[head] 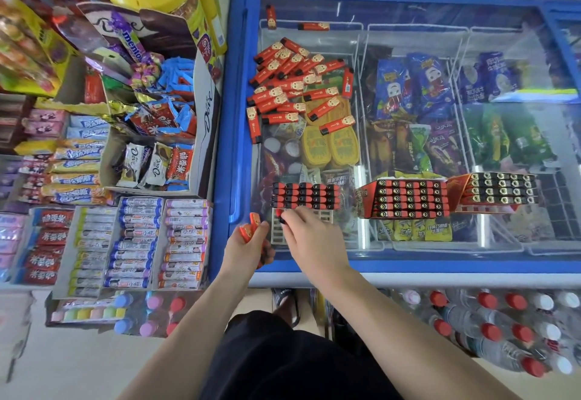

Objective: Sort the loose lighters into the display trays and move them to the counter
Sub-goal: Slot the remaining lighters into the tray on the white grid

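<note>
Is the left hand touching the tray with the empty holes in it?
Cannot tell. In the head view the left hand, gripping orange lighters, sits right beside the tray, but no contact or gap shows plainly.

A blue-framed chest freezer (236,116) with a sliding glass lid (471,53) spreads beyond the fingers, wire baskets of wrapped ice creams (418,91) showing through under even, bright light. Left of the fingers, open cartons of chocolate bars (151,135) and candy rolls (132,242) crowd low shelves. Below, pale floor (78,362) and shrink-wrapped water bottles (503,330).
</note>
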